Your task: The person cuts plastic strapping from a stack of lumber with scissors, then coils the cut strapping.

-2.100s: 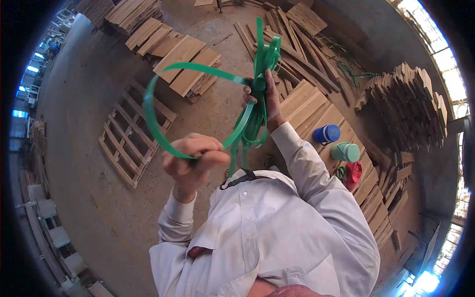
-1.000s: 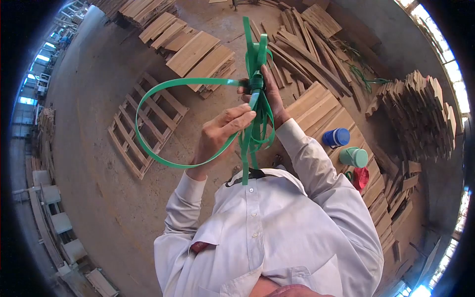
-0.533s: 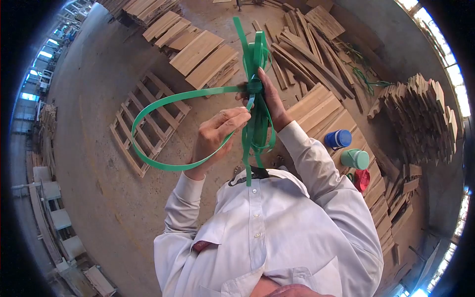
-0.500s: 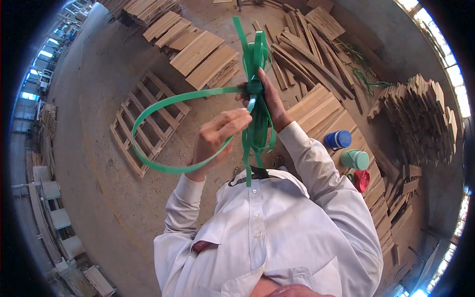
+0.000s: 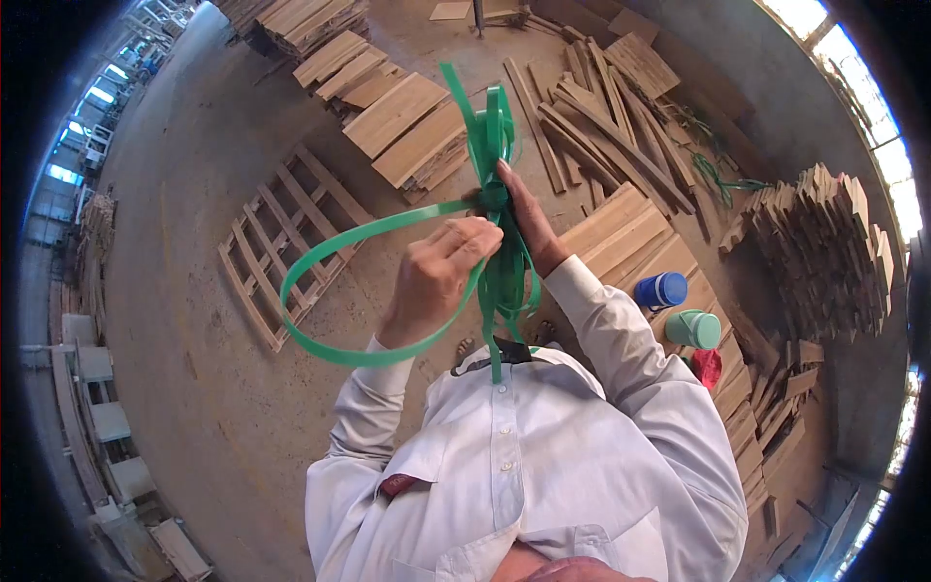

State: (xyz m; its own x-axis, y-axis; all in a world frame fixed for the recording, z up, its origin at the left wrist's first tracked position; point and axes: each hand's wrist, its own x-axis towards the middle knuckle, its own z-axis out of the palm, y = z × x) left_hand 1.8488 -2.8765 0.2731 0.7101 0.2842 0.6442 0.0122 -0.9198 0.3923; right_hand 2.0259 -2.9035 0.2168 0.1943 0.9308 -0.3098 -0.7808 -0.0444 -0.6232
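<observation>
Green strapping, folded into a long bundle point(image 5: 502, 267), hangs upright in front of my chest. My right hand point(image 5: 531, 221) grips it around the middle from the right, thumb up along the bundle and the other fingers mostly hidden behind. A band of strap is wrapped round this middle. My left hand point(image 5: 444, 267) is closed at the bundle's left side, its fingertips pinching the strap just below the wrap. From there a wide loop of green strap point(image 5: 330, 242) swings out to the left and passes in front of my left wrist.
A wooden pallet point(image 5: 291, 233) lies on the floor at left. Stacked boards point(image 5: 402, 126) stand beyond it, with loose planks point(image 5: 621, 126) at upper right. On boards at right are a blue jug point(image 5: 662, 290), a green jug point(image 5: 692, 330) and a red item point(image 5: 707, 369).
Both hands and the bundle sit slightly lower in view. My left hand has moved a little right, closer against the bundle, and the loop has shifted right and down.
</observation>
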